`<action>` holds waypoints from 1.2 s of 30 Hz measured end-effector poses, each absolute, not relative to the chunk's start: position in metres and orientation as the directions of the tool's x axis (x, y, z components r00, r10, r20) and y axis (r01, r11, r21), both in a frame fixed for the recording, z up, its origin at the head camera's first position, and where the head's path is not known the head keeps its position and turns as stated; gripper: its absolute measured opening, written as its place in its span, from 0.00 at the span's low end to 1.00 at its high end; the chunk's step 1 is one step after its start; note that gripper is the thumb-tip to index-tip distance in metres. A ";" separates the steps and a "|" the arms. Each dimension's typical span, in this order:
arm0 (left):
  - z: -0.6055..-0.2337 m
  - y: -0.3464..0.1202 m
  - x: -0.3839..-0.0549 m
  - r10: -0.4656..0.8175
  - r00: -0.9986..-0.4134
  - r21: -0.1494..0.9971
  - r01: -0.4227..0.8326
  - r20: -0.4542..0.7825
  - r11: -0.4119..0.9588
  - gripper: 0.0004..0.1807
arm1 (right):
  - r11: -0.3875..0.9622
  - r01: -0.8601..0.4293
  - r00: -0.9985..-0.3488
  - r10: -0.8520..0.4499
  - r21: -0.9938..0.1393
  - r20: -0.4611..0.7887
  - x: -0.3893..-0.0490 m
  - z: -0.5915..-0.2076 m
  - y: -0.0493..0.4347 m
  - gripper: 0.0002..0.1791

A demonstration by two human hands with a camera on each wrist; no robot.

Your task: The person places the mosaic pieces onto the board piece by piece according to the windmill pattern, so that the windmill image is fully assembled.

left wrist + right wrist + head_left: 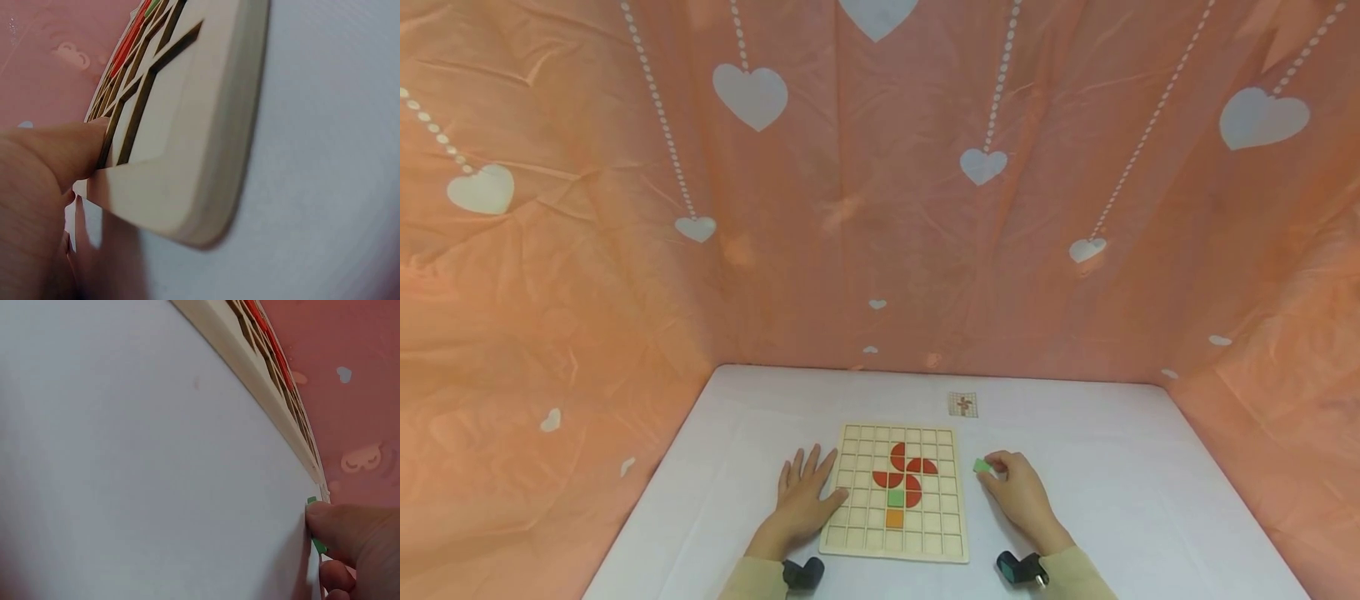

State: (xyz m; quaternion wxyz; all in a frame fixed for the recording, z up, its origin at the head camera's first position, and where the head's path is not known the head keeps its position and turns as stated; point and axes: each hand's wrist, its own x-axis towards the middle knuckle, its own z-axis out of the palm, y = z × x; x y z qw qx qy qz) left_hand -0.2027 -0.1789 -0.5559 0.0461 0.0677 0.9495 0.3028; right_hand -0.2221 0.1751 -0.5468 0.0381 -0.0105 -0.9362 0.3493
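Observation:
A light wooden grid board [927,550] lies flat on the white table. Red rounded pieces [912,490] form a pinwheel near its middle. Just below them sit a green square tile [896,498] and, lower in the same column, an orange square tile [895,519]. My left hand [803,504] rests at the board's left edge with fingers spread, its thumb on the board. Off the board's right side, my right hand [1019,492] pinches another green tile [981,466] between thumb and fingers. That green tile [319,545] is partly covered by the thumb in the right wrist view.
A small card [962,405] printed with a grid and a red pinwheel pattern lies behind the board. An orange cloth [925,275] with white hearts hangs around the back and sides of the white table [1120,500]. Both wrists wear dark camera straps.

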 end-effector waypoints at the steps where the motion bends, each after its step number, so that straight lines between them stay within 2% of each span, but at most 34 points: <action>1: -0.556 -0.179 -0.203 0.157 -0.987 0.580 0.101 -0.046 0.809 0.38 | 0.758 -0.006 -0.997 0.048 -0.652 0.065 -0.222 -0.547 0.175 0.17; 14: -0.553 -0.179 -0.205 0.157 -0.987 0.573 0.105 -0.042 0.813 0.38 | 0.740 -0.001 -0.995 0.067 -0.672 0.075 -0.221 -0.547 0.173 0.11; 20: -0.556 -0.179 -0.206 0.151 -0.988 0.573 0.100 -0.042 0.813 0.38 | 0.708 -0.032 -0.996 0.039 -0.706 0.084 -0.219 -0.545 0.169 0.07; 30: -0.560 -0.180 -0.206 0.150 -0.988 0.561 0.098 -0.048 0.822 0.38 | 0.694 -0.031 -0.999 0.004 -0.720 0.047 -0.206 -0.542 0.146 0.06; 36: -0.561 -0.180 -0.206 0.150 -0.988 0.563 0.100 -0.044 0.820 0.39 | 0.661 -0.090 -0.996 -0.074 -0.745 0.055 -0.190 -0.530 0.127 0.05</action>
